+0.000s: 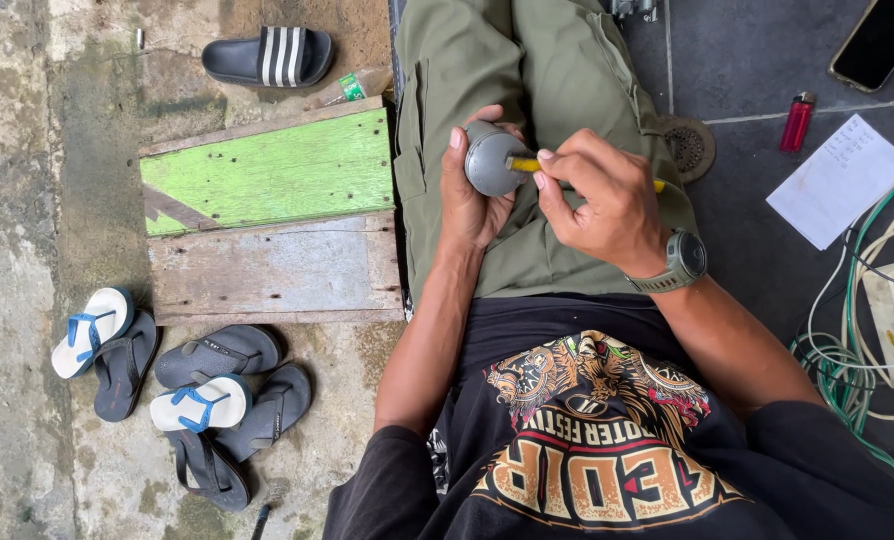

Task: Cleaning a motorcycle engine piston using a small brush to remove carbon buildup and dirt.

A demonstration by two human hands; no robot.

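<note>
At frame centre, the left hand (472, 200) cups a small, rounded grey metal part (493, 160), seemingly rigid and smooth, while the right hand (607, 205) pinches a yellow-handled tool (523, 165) against it.

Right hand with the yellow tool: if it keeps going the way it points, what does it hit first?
The right hand points its yellow tool left in the picture, tip already at the grey round part held in the left hand. So it would meet that part first; behind it, probably the left palm, though depth is unclear.
</note>
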